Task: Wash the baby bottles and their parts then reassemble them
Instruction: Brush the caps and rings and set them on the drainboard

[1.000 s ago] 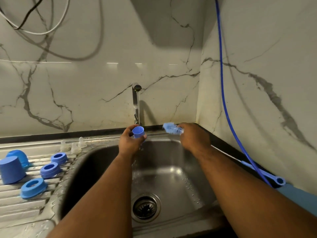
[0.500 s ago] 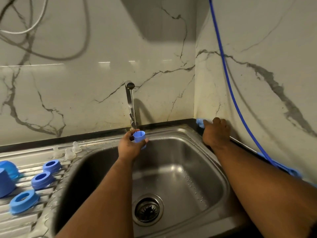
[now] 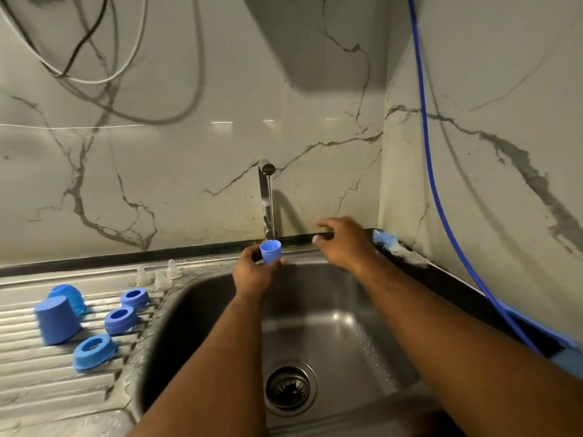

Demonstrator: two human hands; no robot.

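The left grip is grasping a small blue cap, mouth up, pinched between thumb and fingers. It is held right under the tap, and a thin stream of water runs down into it. Below this grip is the steel sink, with the drain strainer nearer the person.

The right grip is released, its fingers loosely spread, and hovers over the sink's back rim just right of the cap. It is level with the left grip. Just to its right a blue bottle brush lies on the dark ledge in the corner. A blue hose hangs down the wall further right.

Well to the left of the left grip, the ribbed draining surface carries three blue collar rings in a row. Beyond them, further from the grip, are two larger blue caps, the nearer one upside down. Three clear teats stand between the rings and the left grip, by the back edge.
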